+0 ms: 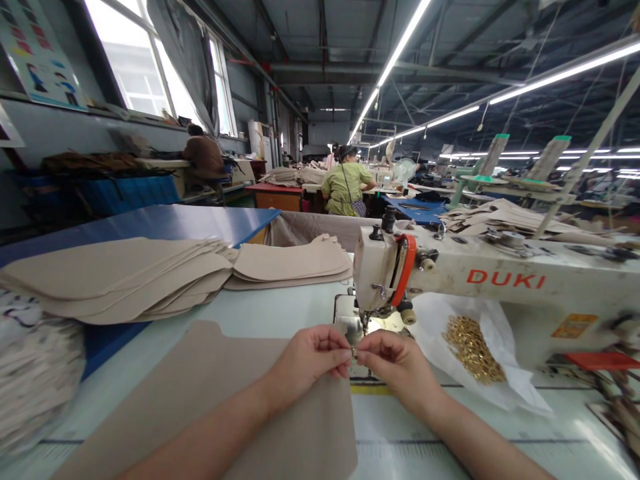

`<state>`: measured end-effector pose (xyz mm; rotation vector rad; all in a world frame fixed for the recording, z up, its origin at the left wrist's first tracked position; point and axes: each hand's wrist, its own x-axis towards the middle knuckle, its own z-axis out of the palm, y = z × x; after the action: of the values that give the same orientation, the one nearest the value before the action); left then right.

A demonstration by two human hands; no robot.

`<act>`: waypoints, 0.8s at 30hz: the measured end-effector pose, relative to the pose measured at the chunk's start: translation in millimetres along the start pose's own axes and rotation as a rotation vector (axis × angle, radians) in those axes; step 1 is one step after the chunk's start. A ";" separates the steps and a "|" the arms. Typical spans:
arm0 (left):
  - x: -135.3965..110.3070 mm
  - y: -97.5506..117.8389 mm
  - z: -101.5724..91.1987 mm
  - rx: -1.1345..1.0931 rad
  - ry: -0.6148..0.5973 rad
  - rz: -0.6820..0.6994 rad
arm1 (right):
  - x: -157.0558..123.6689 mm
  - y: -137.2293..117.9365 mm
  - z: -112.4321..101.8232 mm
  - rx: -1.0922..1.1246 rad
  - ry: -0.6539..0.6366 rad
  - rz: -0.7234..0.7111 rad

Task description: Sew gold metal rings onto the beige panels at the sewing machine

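Observation:
Fingertips of my left hand (pixel 323 353) and my right hand (pixel 393 360) meet in front of the sewing machine's needle area. Both pinch one small metal piece (pixel 354 351), mostly covered by the fingers, so its exact kind is hard to see. Beneath my left hand and forearm lies a large flat beige panel (pixel 225 393) with rounded corners. The white sewing machine (pixel 450 267), with an orange part on its head, stands just beyond and right of my hands. Gold metal fittings (pixel 475 350) are heaped on a white sheet (pixel 520 387) to the right of my right hand.
Stacks of cut beige panels (pixel 120 273) lie at the back left, beside a shorter stack (pixel 293 260). A clear bag of pale material (pixel 35 380) sits at the left edge. Farther off, a person in green (pixel 345 187) and another in brown (pixel 203 155) sit at worktables.

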<state>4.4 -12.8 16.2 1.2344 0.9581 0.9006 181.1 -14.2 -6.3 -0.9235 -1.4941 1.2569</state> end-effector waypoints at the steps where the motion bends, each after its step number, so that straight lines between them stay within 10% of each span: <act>1: 0.6 -1.7 0.8 0.030 0.003 0.029 | 0.3 0.9 1.1 0.011 -0.007 0.014; 24: -2.1 6.0 1.9 -0.064 -0.045 -0.177 | 3.2 3.6 2.6 0.144 -0.079 0.118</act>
<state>5.3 -14.7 22.5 1.0927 0.9789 0.7560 177.6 -11.2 -9.3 -0.8857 -1.4054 1.4824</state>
